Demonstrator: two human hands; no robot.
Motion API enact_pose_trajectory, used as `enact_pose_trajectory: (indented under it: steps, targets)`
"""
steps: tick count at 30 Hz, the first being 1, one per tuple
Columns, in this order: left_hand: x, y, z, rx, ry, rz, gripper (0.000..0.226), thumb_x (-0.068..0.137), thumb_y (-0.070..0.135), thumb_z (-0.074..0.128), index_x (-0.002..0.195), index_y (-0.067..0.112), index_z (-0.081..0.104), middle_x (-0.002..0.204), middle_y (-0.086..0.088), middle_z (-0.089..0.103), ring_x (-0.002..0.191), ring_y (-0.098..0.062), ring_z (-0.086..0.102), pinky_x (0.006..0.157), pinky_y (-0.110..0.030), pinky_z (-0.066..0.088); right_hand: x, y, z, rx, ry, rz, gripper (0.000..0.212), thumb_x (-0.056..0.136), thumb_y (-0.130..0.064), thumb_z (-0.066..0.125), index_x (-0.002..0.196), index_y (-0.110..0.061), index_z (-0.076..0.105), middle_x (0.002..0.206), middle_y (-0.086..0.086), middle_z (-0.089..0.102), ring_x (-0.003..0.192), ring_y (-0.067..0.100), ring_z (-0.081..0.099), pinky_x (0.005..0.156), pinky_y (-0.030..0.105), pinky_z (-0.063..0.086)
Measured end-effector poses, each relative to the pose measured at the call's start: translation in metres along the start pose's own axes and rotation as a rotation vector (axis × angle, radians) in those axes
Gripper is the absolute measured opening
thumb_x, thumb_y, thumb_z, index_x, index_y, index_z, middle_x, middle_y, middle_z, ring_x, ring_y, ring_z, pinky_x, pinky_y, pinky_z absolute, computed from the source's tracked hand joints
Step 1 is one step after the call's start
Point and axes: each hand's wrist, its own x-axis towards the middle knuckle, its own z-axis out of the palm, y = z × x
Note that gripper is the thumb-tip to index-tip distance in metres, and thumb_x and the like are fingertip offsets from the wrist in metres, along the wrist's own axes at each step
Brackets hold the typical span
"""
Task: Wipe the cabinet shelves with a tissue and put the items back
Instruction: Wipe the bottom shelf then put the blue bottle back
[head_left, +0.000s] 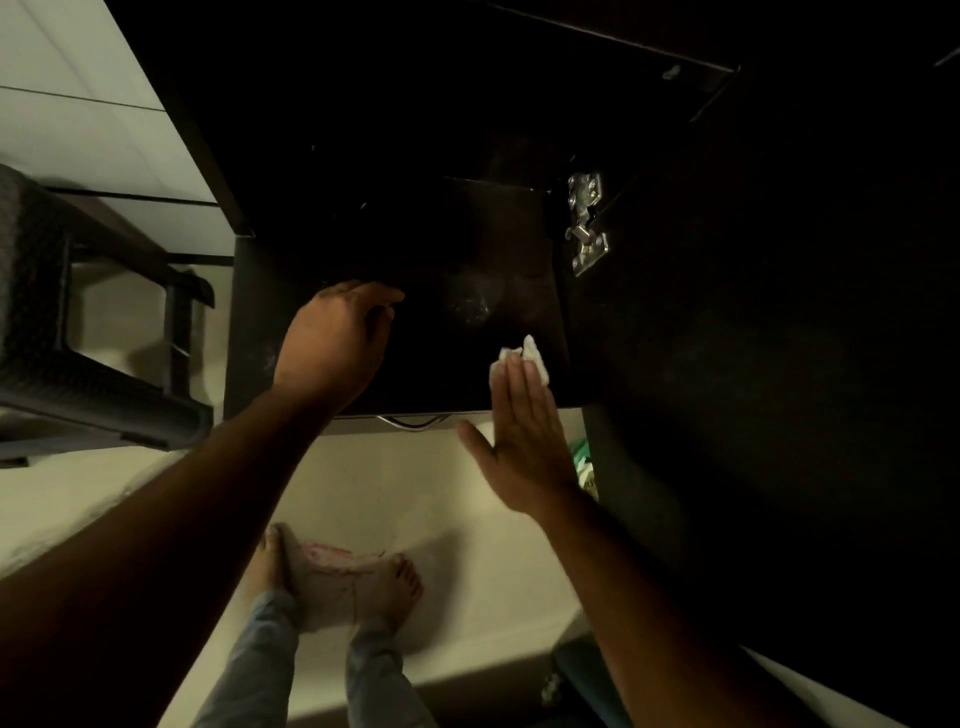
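White tissue (522, 358) half hidden under flat right hand (519, 441), left hand (332, 343) curled — grasp unclear, dark shelf (467, 249) murky

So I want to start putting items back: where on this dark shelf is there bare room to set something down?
The widest bare patch lies between the left hand and the right hand, running back toward the hinge; a dusty smear shows there. The right front corner is taken by the tissue under straight fingers. The back of the shelf is too dark to judge.
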Motion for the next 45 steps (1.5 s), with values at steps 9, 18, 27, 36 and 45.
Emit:
enact_pose_trajectory:
  steps: [9,18,27,36,45]
  targets:
    - [0.002,-0.017,-0.006,0.004,-0.003,-0.025,0.029,0.098,0.014,0.049,0.123,0.013,0.062,0.120,-0.010,0.064,0.105,-0.024,0.061,0.084,-0.030,0.045,0.041,-0.054,-0.008,0.056,-0.014,0.007,0.099,0.085,-0.078,0.003,0.155,-0.009,-0.006,0.162,0.010,-0.015,0.148,0.023,-0.020,0.120,0.039,-0.010]
    - [0.010,-0.024,-0.015,0.025,-0.026,-0.005,0.029,0.099,0.017,0.047,0.123,0.015,0.063,0.122,-0.010,0.063,0.107,-0.025,0.060,0.084,-0.029,0.044,0.043,-0.013,-0.005,-0.002,0.055,0.189,0.101,0.085,-0.077,-0.008,0.155,-0.006,0.004,0.163,0.014,-0.001,0.150,0.028,-0.003,0.121,0.047,0.010]
    - [0.015,-0.026,-0.016,0.031,-0.030,0.008,0.029,0.099,0.018,0.047,0.124,0.015,0.061,0.123,-0.009,0.063,0.109,-0.023,0.060,0.085,-0.025,0.041,0.030,-0.056,-0.005,0.006,-0.034,-0.094,0.092,0.085,-0.074,-0.005,0.156,-0.015,-0.003,0.163,0.003,-0.012,0.149,0.018,-0.017,0.122,0.040,-0.005]
    - [0.023,-0.039,-0.019,0.031,-0.014,-0.004,0.029,0.099,0.019,0.047,0.124,0.016,0.062,0.122,-0.008,0.063,0.109,-0.022,0.059,0.085,-0.024,0.039,0.128,-0.064,-0.021,0.056,0.051,0.148,0.086,0.094,-0.065,0.024,0.156,-0.010,0.001,0.164,0.009,-0.006,0.150,0.022,-0.009,0.122,0.041,-0.002]
    - [0.042,-0.048,-0.024,0.012,-0.012,0.015,0.030,0.099,0.023,0.046,0.124,0.020,0.061,0.124,-0.008,0.060,0.109,-0.025,0.058,0.087,-0.036,0.048,0.143,-0.018,-0.038,0.066,0.047,0.168,0.075,0.099,-0.055,0.027,0.156,-0.010,0.008,0.164,0.012,0.003,0.151,0.024,0.000,0.121,0.045,0.011]
